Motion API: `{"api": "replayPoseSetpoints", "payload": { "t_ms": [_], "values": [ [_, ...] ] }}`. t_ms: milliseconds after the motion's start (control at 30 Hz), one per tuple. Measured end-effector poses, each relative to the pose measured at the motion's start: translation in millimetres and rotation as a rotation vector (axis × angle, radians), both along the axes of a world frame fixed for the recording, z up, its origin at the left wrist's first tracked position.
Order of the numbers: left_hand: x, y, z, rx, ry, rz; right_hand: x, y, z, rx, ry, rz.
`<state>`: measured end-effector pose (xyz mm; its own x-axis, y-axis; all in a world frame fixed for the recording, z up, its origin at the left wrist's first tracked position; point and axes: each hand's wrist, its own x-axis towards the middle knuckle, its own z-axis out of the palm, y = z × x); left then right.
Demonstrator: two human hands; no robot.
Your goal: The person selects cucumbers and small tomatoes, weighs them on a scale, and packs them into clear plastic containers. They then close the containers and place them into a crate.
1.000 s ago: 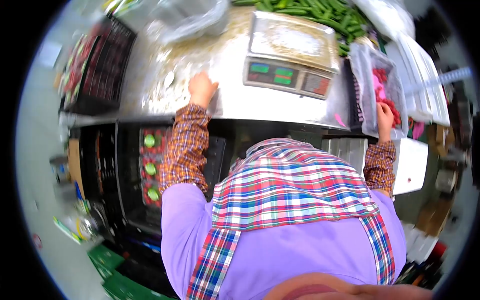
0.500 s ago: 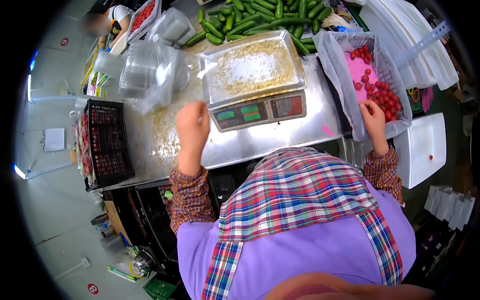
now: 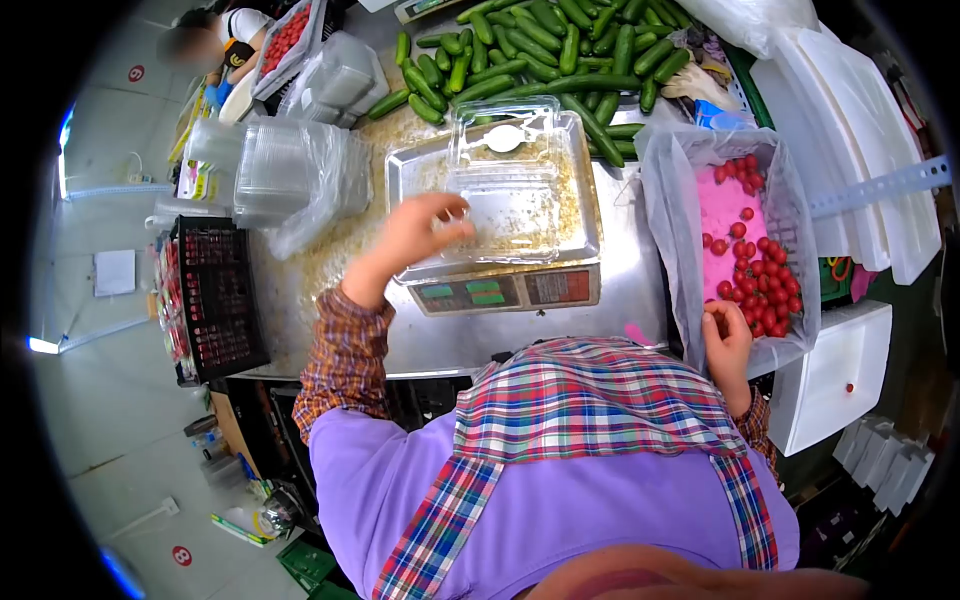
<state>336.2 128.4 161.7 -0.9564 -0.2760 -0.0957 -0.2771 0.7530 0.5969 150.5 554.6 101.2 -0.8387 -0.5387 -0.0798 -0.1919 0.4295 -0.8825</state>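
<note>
An open clear plastic clamshell box point(image 3: 507, 165) with a white label rests in the metal tray point(image 3: 420, 160), which sits on a digital scale point(image 3: 450, 297). My left hand point(image 3: 425, 228) is over the tray's near left part, by the box, thumb and fingers apart with nothing seen between them. My right hand point(image 3: 728, 345) is at the near left side of a lined crate point(image 3: 668, 215), its fingertips curled together beside the small red tomatoes point(image 3: 768, 285). What those fingertips hold, if anything, I cannot make out. Pink lining point(image 3: 725, 215) shows under the tomatoes.
Cucumbers point(image 3: 540, 50) are heaped behind the tray. Stacked clear boxes point(image 3: 280, 170) in a plastic bag stand to the left, above a black crate point(image 3: 215, 290). White foam boxes point(image 3: 835, 375) lie right. Another person point(image 3: 240, 45) is at the far left.
The clear clamshell box now shows in the tray, where none showed before. My left hand has moved right over the tray and opened out. My right hand stays at the tomato crate.
</note>
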Motion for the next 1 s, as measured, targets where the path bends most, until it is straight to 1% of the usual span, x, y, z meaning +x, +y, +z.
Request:
{"api": "replayPoseSetpoints", "payload": {
  "t_ms": [33,67,100,133,167,200,267,367,467,500,567,600,633,667,733,767,867,900,1000],
  "values": [
    [-9.7,-19.3,0.0,0.104,-0.023,0.104,-0.2,-1.6,-0.1,0.001,-0.005,-0.006],
    [-17.5,-48.4,-16.9,0.185,0.015,0.211,-1.6,-2.1,-0.9,0.005,0.008,-0.011],
    [-27.8,-84.1,-35.7,0.364,0.001,0.291,-3.3,-1.3,-3.8,0.007,0.022,-0.018],
    [-42.0,-102.5,-33.5,0.422,-0.06,0.42,-3.6,-0.7,-6.6,0.009,0.035,-0.029],
    [-54.0,-130.4,-45.2,0.52,-0.13,0.482,-3.0,-0.6,-9.5,0.001,0.028,-0.057],
    [-53.3,-156.2,-60.6,0.64,-0.104,0.583,0.1,1.6,-7.4,0.017,0.017,-0.066],
    [-80.7,-206.3,-100.6,0.867,-0.007,0.739,1.9,3.3,-12.6,0.015,0.04,-0.129],
    [-128.6,-251.5,-144.7,0.784,0.141,0.954,0.8,0.9,-16.0,0.016,0.05,-0.21],
    [-158.5,-254.1,-150.5,0.53,0.061,1.101,1.3,0.6,-14.0,0.056,0.047,-0.249],
    [-169.9,-262.2,-148.8,0.475,-0.041,1.025,1.4,0.5,-14.0,0.059,0.056,-0.255],
    [-189.3,-256.0,-155.7,0.199,-0.215,1.074,2.5,1.8,-11.8,0.074,0.064,-0.281],
    [-197.5,-245.2,-149.7,0.058,-0.299,1.091,3.1,1.2,-11.5,0.08,0.083,-0.285],
    [-204.7,-244.7,-152.7,0.051,-0.367,1.119,3.3,1.1,-11.5,0.087,0.1,-0.29],
    [-201.8,-247.9,-171.3,0.073,-0.361,1.152,-1.0,-0.5,-9.0,0.118,0.107,-0.275],
    [-206.1,-251.2,-178.0,0.076,-0.302,1.191,0.8,5.9,-11.1,0.152,0.1,-0.309],
    [-208.7,-253.8,-178.9,0.062,-0.351,1.147,0.8,5.6,-11.5,0.147,0.091,-0.321],
    [-201.2,-265.5,-177.6,0.009,-0.405,0.831,-0.8,8.9,-18.1,0.116,0.044,-0.321],
    [-193.5,-255.6,-170.9,0.019,-0.412,0.831,-4.1,7.9,-18.8,0.125,0.032,-0.311],
    [-192.1,-241.9,-172.2,-0.086,-0.329,0.869,-1.9,5.9,-16.5,0.139,0.028,-0.309]
  ]
}}
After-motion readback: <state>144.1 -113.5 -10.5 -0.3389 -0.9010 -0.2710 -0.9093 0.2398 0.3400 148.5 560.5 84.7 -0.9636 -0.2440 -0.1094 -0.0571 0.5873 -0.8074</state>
